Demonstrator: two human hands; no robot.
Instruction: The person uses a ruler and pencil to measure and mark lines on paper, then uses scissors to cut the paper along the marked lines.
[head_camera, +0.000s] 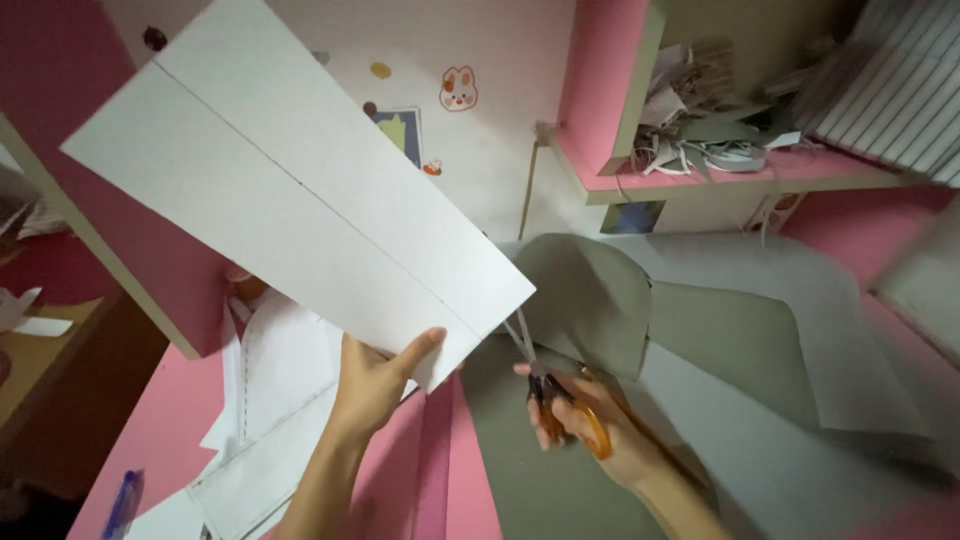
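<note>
- The left hand (375, 385) pinches the near edge of a large white sheet (290, 190), holding it raised and tilted.
- Just right of it, the right hand (590, 425) grips orange-handled scissors (545, 385), blades parted at the sheet's bottom edge, where a pencilled line (300, 185) ends.
- That line looks uncut along its whole length, so the cutting seems barely begun.
- Beneath the right hand lie grey sheets (700, 340) on a pink desk (150, 440).
- Beyond the hands, paper scraps (700, 150) crowd a pink shelf (740, 172).

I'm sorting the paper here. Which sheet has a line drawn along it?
The white sheet held up by the left hand, at the scissors in the right hand. The grey sheets on the desk show no line.
</note>
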